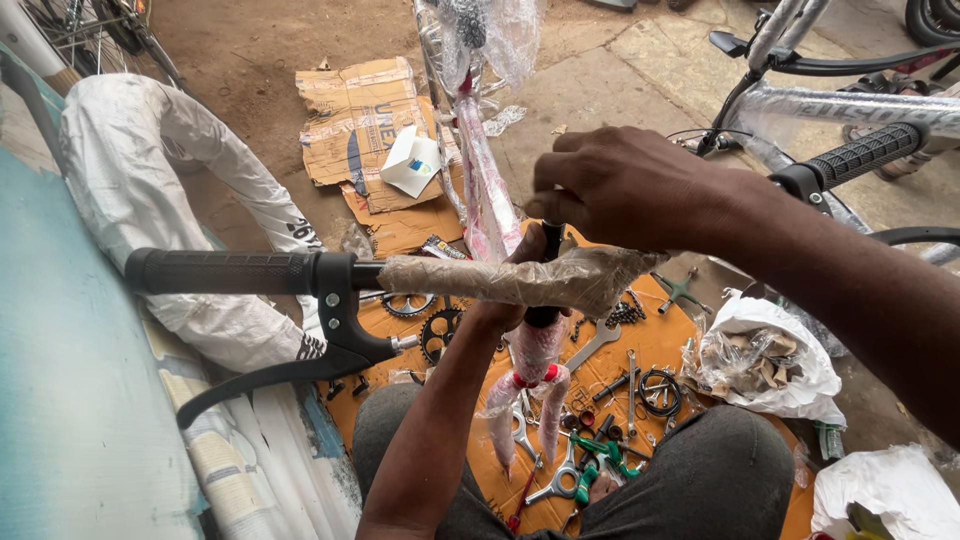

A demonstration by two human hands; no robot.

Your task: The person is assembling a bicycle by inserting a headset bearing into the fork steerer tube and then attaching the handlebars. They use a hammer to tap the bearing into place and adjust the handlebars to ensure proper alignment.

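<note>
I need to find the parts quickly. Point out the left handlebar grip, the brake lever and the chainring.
left handlebar grip [215,271]: head view, middle of the black ribbed rubber sleeve.
brake lever [270,375]: head view, middle of the long black curved blade.
chainring [440,333]: head view, toothed black ring on the orange sheet.

Both hands (left below, right above) are curled shut, forearms converging.

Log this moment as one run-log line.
right hand: on tool at stem top | left hand: under wrapped handlebar | brake lever: untouched | tools on orange mat
</note>
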